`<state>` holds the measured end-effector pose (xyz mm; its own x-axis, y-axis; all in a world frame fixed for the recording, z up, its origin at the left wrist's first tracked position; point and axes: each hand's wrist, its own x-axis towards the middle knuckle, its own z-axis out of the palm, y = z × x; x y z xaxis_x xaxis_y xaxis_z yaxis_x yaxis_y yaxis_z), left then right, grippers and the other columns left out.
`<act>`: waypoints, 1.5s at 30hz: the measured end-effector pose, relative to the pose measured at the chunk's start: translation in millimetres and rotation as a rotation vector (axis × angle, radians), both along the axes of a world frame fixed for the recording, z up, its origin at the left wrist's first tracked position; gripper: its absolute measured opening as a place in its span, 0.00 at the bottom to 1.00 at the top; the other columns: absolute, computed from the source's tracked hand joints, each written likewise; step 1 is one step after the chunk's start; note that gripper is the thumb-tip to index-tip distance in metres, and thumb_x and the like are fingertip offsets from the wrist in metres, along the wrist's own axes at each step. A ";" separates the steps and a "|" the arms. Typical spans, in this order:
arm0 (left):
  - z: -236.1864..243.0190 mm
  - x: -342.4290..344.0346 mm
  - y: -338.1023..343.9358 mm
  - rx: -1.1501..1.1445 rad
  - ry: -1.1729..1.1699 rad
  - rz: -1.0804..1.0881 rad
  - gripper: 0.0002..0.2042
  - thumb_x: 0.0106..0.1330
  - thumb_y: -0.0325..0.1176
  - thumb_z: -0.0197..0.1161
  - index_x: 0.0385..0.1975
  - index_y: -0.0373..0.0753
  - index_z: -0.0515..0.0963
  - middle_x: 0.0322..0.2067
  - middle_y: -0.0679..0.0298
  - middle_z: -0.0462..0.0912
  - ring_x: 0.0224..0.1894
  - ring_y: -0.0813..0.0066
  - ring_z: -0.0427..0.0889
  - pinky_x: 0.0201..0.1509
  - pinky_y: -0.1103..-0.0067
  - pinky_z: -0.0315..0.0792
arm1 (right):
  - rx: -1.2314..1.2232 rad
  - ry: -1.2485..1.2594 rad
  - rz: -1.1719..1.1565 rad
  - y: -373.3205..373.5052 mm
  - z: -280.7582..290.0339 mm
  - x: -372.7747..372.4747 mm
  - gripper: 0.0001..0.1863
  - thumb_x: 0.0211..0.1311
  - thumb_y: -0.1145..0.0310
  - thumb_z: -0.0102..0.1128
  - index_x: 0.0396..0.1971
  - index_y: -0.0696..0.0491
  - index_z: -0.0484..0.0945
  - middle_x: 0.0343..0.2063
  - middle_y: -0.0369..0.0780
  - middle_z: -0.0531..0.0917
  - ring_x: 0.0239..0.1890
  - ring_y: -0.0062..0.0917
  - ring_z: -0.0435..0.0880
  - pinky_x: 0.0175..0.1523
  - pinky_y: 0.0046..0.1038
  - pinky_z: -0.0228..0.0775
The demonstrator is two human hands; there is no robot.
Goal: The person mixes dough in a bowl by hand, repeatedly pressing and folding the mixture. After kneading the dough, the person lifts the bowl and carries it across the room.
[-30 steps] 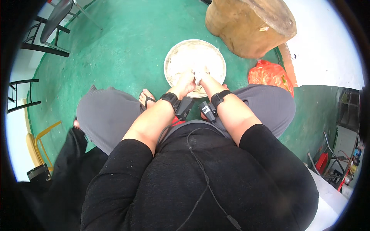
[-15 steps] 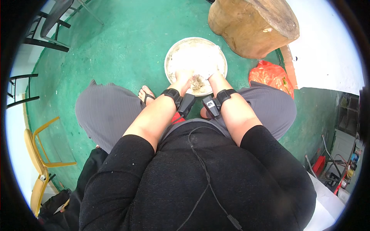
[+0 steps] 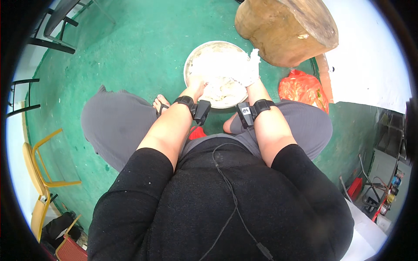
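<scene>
A round pale metal basin (image 3: pixel 187 71) stands on the floor between my feet. Inside it lies a whitish, wet-looking mass (image 3: pixel 224 90), lumpy on the near side and lost in glare farther back. My left hand (image 3: pixel 199 82) reaches over the basin's left side; its fingers vanish into the bright white. Over the right rim is my right hand (image 3: pixel 251 77), coated or covered in something white and ragged that sticks up past the rim. Glare hides how its fingers are set. Black straps with small boxes circle both wrists.
A large wooden block (image 3: pixel 287 32) stands beyond the basin to the right, with a red plastic bag (image 3: pixel 304 90) of stuff near it. Chairs line the left, including a yellow-framed one (image 3: pixel 41 174). Metal odds and ends (image 3: pixel 370 187) lie at the far right.
My right hand has moved right and lifted out to the basin's rim with ragged white stuff on it. My left forearm has shifted slightly left. More of the pale mass shows.
</scene>
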<state>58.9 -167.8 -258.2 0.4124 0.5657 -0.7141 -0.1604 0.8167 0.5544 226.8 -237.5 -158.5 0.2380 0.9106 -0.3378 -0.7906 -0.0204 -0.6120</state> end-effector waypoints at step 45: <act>5.8 11.5 0.5 -0.110 -0.039 -0.047 0.12 0.62 0.31 0.46 0.44 0.38 0.68 0.37 0.61 0.76 0.37 0.68 0.76 0.39 0.67 0.73 | -0.032 0.019 0.010 -11.4 -12.3 14.5 0.48 0.48 0.27 0.29 0.56 0.55 0.59 0.53 0.49 0.66 0.53 0.42 0.66 0.53 0.44 0.63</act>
<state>70.4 -167.2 -252.4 0.4652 0.4646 -0.7535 -0.1407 0.8792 0.4553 241.4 -249.0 -170.8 0.2225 0.9015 -0.3711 -0.8018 -0.0473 -0.5957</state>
